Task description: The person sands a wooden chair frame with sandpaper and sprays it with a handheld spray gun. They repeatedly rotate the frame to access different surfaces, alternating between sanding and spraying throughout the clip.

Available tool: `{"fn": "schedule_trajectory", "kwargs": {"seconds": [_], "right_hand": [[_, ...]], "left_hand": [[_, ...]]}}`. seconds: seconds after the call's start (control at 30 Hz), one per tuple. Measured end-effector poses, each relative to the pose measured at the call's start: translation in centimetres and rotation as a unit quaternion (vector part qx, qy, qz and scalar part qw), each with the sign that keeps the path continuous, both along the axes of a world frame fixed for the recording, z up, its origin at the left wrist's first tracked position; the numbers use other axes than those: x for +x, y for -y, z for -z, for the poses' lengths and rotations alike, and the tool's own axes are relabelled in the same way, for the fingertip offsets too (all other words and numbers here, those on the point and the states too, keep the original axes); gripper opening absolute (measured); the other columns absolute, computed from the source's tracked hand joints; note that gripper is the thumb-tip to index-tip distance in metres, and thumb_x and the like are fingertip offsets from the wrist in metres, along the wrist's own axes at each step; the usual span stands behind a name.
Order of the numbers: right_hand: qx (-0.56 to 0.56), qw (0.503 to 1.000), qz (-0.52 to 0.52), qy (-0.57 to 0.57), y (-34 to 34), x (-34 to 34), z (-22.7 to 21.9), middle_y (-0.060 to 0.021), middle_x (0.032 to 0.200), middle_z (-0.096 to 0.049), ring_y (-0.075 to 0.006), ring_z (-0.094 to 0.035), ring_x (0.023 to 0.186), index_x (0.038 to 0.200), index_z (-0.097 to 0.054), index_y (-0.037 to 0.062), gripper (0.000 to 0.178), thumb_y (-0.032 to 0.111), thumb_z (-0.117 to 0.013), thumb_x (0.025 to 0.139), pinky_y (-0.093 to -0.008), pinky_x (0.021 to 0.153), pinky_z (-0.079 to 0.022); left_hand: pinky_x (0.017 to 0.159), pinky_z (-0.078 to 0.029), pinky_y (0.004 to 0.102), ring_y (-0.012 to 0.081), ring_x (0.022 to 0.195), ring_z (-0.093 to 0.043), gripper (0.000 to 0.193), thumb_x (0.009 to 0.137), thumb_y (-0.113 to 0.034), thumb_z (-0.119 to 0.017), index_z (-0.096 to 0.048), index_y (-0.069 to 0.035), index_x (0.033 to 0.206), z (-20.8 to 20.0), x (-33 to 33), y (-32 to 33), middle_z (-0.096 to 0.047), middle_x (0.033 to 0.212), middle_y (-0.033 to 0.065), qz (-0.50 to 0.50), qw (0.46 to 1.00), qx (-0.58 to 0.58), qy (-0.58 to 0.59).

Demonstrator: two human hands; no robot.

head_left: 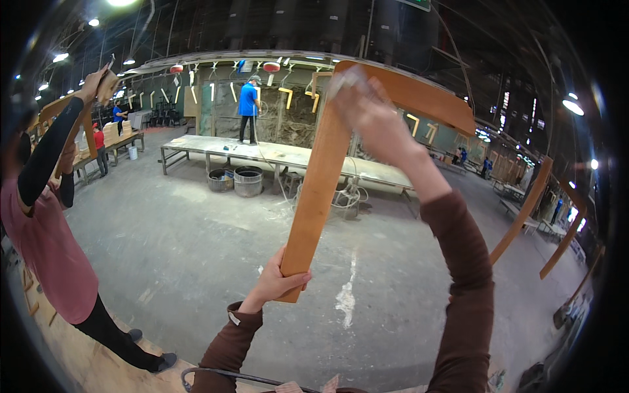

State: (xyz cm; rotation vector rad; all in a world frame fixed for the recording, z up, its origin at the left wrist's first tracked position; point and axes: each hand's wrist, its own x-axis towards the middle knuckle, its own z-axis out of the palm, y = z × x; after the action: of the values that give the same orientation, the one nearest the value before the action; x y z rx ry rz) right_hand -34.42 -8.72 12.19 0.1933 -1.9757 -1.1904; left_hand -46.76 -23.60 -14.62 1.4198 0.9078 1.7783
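An L-shaped orange-brown wooden frame (318,190) stands in front of me, its long leg slanting down and its other arm running off to the upper right. My left hand (278,280) is wrapped round the lower end of the long leg. Up at the corner, my right hand (377,124) presses a pale pad (350,80) against the wood. Motion blurs that hand and the pad, so the pad's exact kind is unclear.
Left of me, a co-worker in a pink top (49,249) raises both arms at another wooden frame. Beyond are a long bench (288,156), a person in blue (248,105) on it, and buckets (248,181). Wooden pieces (524,213) hang at right.
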Motion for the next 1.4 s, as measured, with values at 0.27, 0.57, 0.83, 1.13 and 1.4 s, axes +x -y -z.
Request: {"fn": "schedule_trajectory", "kwargs": {"seconds": [0.27,0.57,0.83,1.13,1.4], "right_hand": [[-0.073,0.997,0.011,-0.007,-4.0,-0.2,0.1,-0.0206,0.146,-0.031,-0.0307,-0.028,0.138,0.142,-0.029,-0.0003,0.066,-0.006,-0.046,0.078,-0.0419,0.116,-0.017],[-0.204,0.949,0.106,-0.215,-3.5,0.0,0.0,-0.021,0.149,-0.026,-0.032,-0.021,0.14,0.143,-0.024,-0.0042,0.061,0.001,-0.039,0.084,-0.0456,0.115,-0.014],[-0.17,0.85,0.176,-0.466,-8.7,8.1,-0.1,-0.0289,0.112,-0.058,-0.0386,-0.058,0.102,0.138,-0.03,-0.0098,0.055,0.005,-0.039,0.086,-0.0465,0.106,-0.033],[-0.157,0.956,0.069,-0.24,-6.2,2.4,1.1,-0.0305,0.104,-0.06,-0.0394,-0.056,0.109,0.132,-0.038,-0.012,0.056,-0.002,-0.043,0.078,-0.0447,0.105,-0.036],[-0.235,0.866,0.119,-0.426,-11.4,9.1,2.7,-0.0258,0.133,-0.045,-0.0359,-0.042,0.126,0.135,-0.039,-0.0049,0.057,0.001,-0.051,0.079,-0.0453,0.111,-0.025]], "left_hand": [[0.06,-0.05,0.0278,0.0128,0.068,-0.06,0.052,0.081,-0.009,-0.071,-0.042,-0.002,0.124,0.3,0.3,0.1,-0.06,0.081,0.0048,-0.02,1.0,-0.007,-0.013],[0.058,-0.051,0.0309,0.0168,0.066,-0.059,0.044,0.082,-0.006,-0.069,-0.041,-0.004,0.116,0.6,0.8,-1.2,-0.057,0.077,0.0076,-0.013,1.0,0.002,-0.01],[0.059,-0.05,0.0299,0.0156,0.066,-0.059,0.048,0.082,-0.008,-0.07,-0.041,-0.002,0.118,1.4,-0.3,-1.7,-0.058,0.079,0.0064,0.027,0.999,0.023,-0.009],[0.059,-0.049,0.0291,0.0145,0.066,-0.059,0.051,0.08,-0.009,-0.073,-0.041,-0.003,0.12,1.9,0.4,-3.5,-0.06,0.081,0.0068,0.033,0.999,0.016,-0.005],[0.059,-0.049,0.0289,0.0148,0.067,-0.059,0.052,0.08,-0.01,-0.072,-0.04,-0.003,0.121,1.6,0.1,-3.2,-0.06,0.08,0.0064,0.034,0.999,0.024,-0.026]]}}
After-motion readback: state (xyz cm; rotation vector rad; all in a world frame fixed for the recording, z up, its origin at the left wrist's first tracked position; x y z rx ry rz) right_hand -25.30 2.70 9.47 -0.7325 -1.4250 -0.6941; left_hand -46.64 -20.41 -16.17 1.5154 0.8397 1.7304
